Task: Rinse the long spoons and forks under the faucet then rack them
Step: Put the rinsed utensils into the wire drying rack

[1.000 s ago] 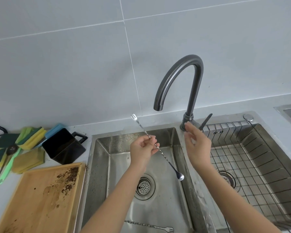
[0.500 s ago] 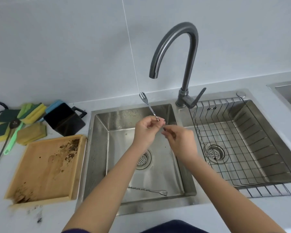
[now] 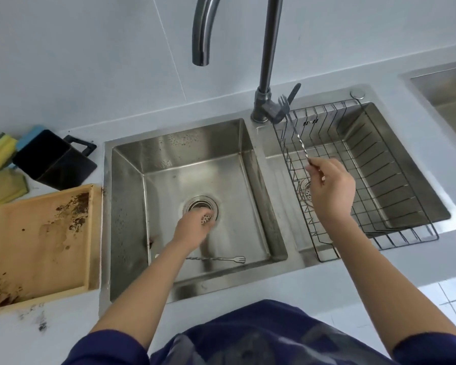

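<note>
My right hand [image 3: 331, 189] grips a long twisted-stem fork-spoon [image 3: 295, 130] over the wire rack [image 3: 395, 180] in the right basin, fork end up near the faucet base. My left hand [image 3: 192, 230] is low in the left sink basin [image 3: 132, 206], fingers down by the drain [image 3: 200, 206], holding nothing that I can see. A second long fork [image 3: 216, 259] lies flat on the basin floor just in front of that hand, tines to the right. The dark faucet [image 3: 267, 61] arches overhead; no water runs from its spout.
A stained wooden tray [image 3: 37, 241] sits on the counter to the left of the sink. Behind it stand a black holder [image 3: 53, 159] and yellow-green sponges [image 3: 0, 164]. Another steel basin [image 3: 448, 88] shows at the far right edge.
The fork-spoon passed from my left hand to my right, which carried it right over the rack. My left hand dropped down into the left basin near the drain.
</note>
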